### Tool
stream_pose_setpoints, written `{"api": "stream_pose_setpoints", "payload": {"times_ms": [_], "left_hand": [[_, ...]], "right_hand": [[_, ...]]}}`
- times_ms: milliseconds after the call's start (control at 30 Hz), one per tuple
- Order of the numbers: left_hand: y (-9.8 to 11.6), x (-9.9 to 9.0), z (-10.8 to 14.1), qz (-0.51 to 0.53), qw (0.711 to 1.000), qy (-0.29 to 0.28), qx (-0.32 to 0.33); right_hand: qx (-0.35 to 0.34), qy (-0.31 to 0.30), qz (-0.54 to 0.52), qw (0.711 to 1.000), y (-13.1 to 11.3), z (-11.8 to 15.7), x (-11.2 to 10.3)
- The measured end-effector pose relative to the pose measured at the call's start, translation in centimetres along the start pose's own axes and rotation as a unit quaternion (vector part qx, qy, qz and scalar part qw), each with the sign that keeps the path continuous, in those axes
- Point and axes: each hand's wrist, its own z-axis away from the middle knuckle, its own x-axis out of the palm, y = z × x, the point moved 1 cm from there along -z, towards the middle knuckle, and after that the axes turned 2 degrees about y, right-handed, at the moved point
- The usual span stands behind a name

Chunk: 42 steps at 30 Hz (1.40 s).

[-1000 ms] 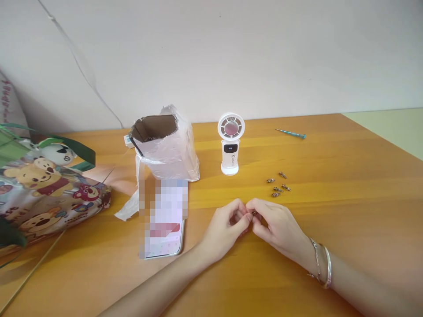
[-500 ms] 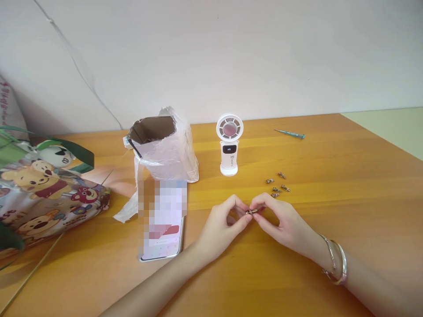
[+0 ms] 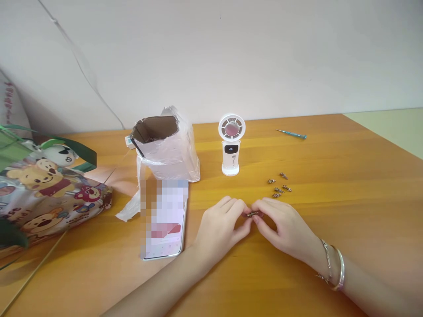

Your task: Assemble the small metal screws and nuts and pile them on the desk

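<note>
On the near side of the smooth, glossy wood-grained table (image 3: 346, 185), the right wrist wears a rounded, shiny bangle (image 3: 341, 268) and a thin chain bracelet (image 3: 328, 259). The left hand (image 3: 220, 222) and the right hand (image 3: 287, 223) meet just beyond, each nearly closed in a pinch of thumb and forefinger on the same small metal piece (image 3: 253, 214). The piece is slim, stepped and dull brassy; its long axis runs crosswise, left to right, close to level, one end toward each hand, though the fingertips hide which end is which. Left of the hands lies a flat, round-cornered phone (image 3: 170, 229), glassy screen up and partly pixelated. At the left edge slumps a glossy printed bag (image 3: 42, 189) with cartoon bears and green straps. A little past the right hand, five similar metal parts (image 3: 287, 188) lie loosely grouped, their axes at differing slants. Farther off stand an open brown cardboard box (image 3: 157, 127), ragged at the rim and wrapped in crinkled translucent plastic (image 3: 188, 149), and an upright white plastic fan (image 3: 228, 160) with a ring-shaped head. Beyond, to the right, lies a slender teal-handled screwdriver (image 3: 297, 135), its tip pointing left, before the matte pale wall (image 3: 264, 57).
</note>
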Motion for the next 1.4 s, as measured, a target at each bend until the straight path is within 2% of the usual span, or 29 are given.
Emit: {"api": "stream_pose_setpoints", "payload": {"times_ms": [133,333,600,833,1133,1267,1400], "left_hand": [[0.03,0.14,-0.04,-0.074,0.994,0.053,0.054],[-0.24,-0.12,-0.26,-0.086,0.990,0.087,0.071],[-0.67,-0.11,-0.25,-0.071,0.992,0.051,0.094],[-0.51,-0.24,-0.21,-0.117,0.981,0.045,0.147],[-0.32,0.35,-0.30,-0.136,0.970,0.104,0.171],[-0.13,0.35,-0.30,-0.117,0.974,0.107,0.163],[-0.37,0.07,-0.24,-0.087,0.983,0.085,0.134]], "right_hand": [[0.030,-0.003,-0.033,0.999,-0.11,-0.04,0.12],[0.057,0.008,-0.135,0.989,-0.12,-0.18,0.16],[0.078,0.007,-0.209,0.975,-0.23,-0.48,-0.44],[0.115,-0.008,-0.236,0.965,-0.24,-0.59,-0.61],[0.151,-0.083,-0.362,0.916,-0.15,-0.51,-0.29],[0.157,-0.104,-0.407,0.894,0.00,-0.38,-0.19],[0.141,-0.109,-0.408,0.896,0.07,-0.39,-0.22]]}}
